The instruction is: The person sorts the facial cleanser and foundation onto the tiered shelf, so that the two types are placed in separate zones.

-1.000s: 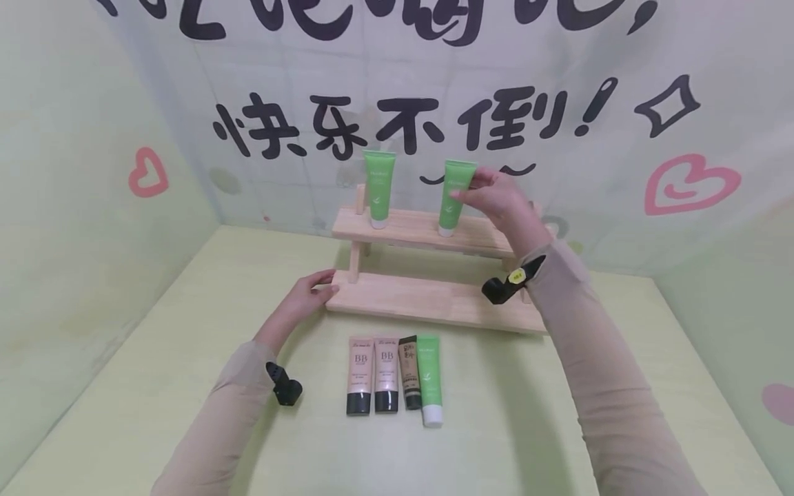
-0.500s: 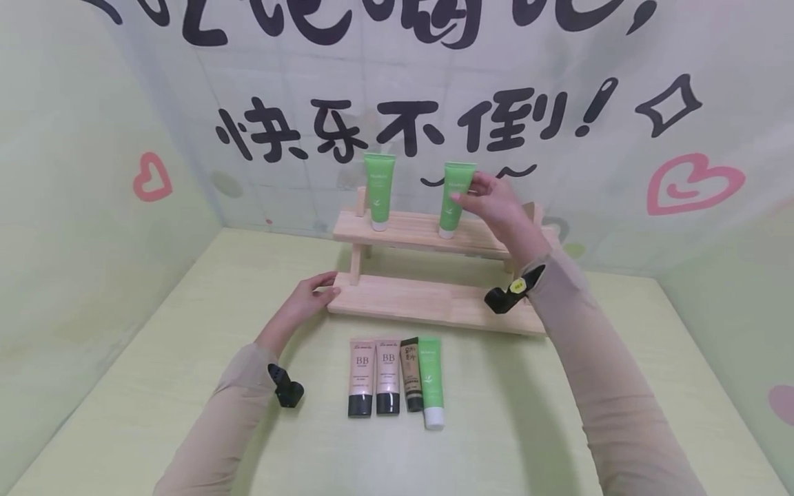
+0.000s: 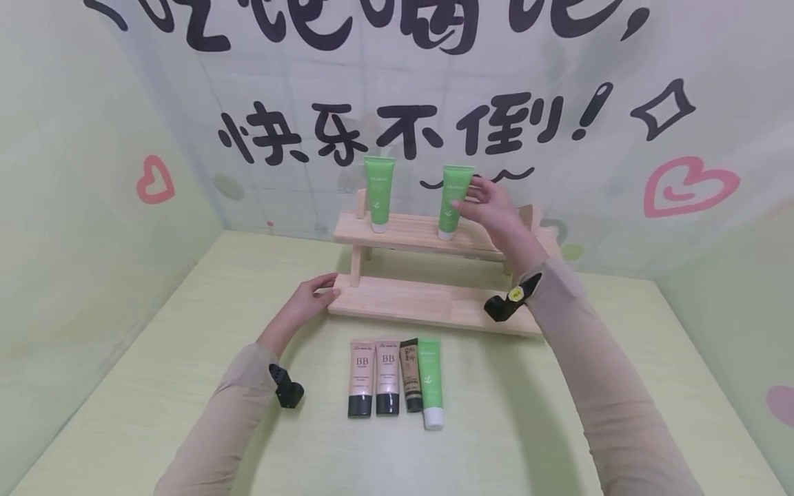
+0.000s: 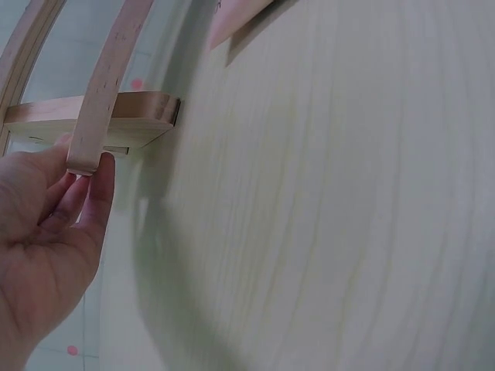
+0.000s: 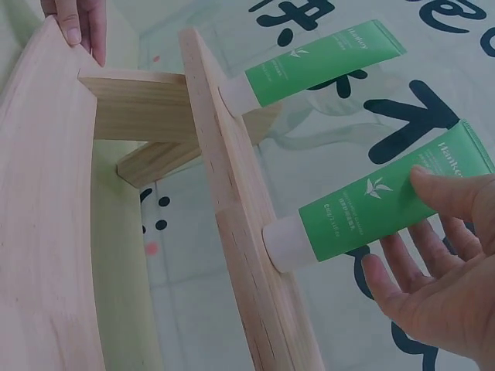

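Note:
A two-tier wooden display rack stands on the table against the back wall. My left hand grips the left end of its lower board, thumb on top and fingers around the edge, as the left wrist view also shows. On the upper board, a green squeeze tube stands upright on its white cap. My right hand holds this tube from the right, with the thumb on its front and the other fingers behind. A second green tube stands on the same board, to the left.
In front of the rack, two pink BB cream tubes with black caps lie in a row on the table. Beside them are a brown tube and another green tube. A printed sheet hangs behind the rack.
Both hands keep their places on the rack and the tube. The head view has shifted slightly, so the scene sits a little lower in it.

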`<state>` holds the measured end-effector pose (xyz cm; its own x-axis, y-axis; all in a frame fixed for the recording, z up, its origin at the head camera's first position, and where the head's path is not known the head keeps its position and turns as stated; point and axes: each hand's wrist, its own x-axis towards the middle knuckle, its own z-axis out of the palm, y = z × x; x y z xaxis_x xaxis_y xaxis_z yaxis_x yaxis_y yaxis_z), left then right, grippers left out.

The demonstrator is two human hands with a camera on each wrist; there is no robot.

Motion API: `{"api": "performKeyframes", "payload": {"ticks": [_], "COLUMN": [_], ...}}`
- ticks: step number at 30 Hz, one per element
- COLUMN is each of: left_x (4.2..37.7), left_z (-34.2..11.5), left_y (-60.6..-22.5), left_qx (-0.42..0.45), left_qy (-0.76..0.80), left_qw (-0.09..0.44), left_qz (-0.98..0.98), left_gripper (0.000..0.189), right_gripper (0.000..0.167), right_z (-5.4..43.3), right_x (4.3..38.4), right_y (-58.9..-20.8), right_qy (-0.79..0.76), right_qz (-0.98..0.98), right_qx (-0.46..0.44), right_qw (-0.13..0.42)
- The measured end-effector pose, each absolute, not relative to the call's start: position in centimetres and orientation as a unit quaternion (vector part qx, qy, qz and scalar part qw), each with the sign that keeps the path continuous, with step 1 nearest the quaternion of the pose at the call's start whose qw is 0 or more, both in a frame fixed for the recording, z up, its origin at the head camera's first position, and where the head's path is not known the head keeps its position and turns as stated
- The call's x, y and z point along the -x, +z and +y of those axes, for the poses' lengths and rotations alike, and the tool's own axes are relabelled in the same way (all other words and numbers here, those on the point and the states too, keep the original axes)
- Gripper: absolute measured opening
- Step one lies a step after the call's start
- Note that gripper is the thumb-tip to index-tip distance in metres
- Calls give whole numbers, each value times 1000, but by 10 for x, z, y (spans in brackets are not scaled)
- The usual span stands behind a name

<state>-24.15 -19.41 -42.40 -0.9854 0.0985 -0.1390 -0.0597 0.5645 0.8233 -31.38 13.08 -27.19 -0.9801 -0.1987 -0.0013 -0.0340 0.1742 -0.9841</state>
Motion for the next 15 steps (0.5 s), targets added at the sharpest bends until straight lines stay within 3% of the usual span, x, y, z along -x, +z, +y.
{"api": "performKeyframes", "payload": {"ticks": [15], "left_x": [243], "left_z": [-194], "left_y": [-426], "left_qx": [2], "left_qy": [464], "left_qw": [95], "left_qz": [881], "left_gripper": [54], "right_gripper": [63], "right_z": [137], "right_x": [299], "right_y": [-274], "right_qy": [-645], "right_qz": [759], "right_qx": [8], "right_qw": [87]}}
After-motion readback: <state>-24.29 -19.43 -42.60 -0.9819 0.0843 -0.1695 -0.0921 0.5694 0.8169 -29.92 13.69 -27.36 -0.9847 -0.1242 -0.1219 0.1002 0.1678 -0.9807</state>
